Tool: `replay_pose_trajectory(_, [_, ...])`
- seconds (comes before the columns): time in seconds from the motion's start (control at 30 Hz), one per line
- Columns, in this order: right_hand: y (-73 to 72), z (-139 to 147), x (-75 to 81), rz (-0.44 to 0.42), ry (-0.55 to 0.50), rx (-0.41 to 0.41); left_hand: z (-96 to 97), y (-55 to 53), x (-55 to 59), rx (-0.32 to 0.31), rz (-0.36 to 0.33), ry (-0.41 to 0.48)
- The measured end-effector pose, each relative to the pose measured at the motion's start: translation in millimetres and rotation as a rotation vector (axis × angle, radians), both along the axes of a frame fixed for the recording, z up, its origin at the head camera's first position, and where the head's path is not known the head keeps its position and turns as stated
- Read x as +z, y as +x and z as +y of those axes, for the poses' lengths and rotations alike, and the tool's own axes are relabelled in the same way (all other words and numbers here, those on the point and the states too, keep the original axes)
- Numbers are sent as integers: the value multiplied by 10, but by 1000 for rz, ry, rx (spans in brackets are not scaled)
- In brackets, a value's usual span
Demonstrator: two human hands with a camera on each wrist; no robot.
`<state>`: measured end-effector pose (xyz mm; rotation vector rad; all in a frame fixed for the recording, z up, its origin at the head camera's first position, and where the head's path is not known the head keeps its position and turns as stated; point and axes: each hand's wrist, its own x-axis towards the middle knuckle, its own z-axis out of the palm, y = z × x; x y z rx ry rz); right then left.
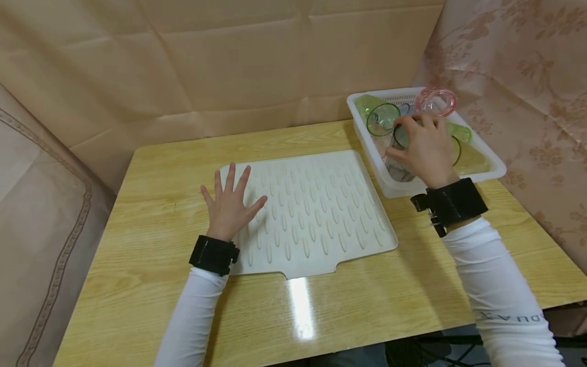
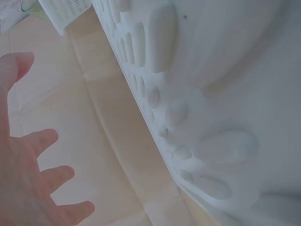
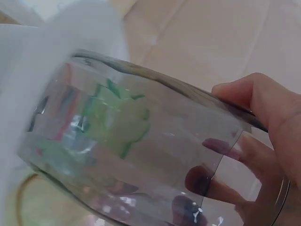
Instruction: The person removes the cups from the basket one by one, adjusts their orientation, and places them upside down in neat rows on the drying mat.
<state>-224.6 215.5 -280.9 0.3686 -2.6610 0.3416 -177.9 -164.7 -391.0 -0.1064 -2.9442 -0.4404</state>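
In the head view my right hand (image 1: pixel 426 150) grips a smoky clear drinking glass (image 3: pixel 155 141) near its rim, over the near left part of a white plastic basket (image 1: pixel 387 186). The right wrist view shows the glass tilted, with the thumb on one side and the fingers seen through its wall. My left hand (image 1: pixel 228 209), fingers spread wide and holding nothing, is over the left side of a white drying mat (image 1: pixel 316 255) with raised oval ridges.
The basket, at the table's back right corner, also holds a green glass (image 1: pixel 382 120), a pink glass (image 1: pixel 436 103) and a yellow glass (image 1: pixel 472 158). The wooden table (image 1: pixel 151 204) backs onto a beige cloth (image 1: pixel 238 66).
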Motion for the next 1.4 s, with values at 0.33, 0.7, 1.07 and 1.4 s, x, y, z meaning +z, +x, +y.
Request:
replay_pose_trajectory(0.33, [53,-79,301,35,-6,-11,27,-5,39,-17,13,10])
replay_pose_trajectory(0.7, [106,-219,447,62,-19,17,106,-15,121,-69,44,77])
replay_pose_trajectory(1.07, [118,-427,509,4,-95,66,148,-8,217,-117,30,70])
replay_pose_trajectory(1.4, [87,-519,436,-83,-180,115,143,21,274,-105,-120,143])
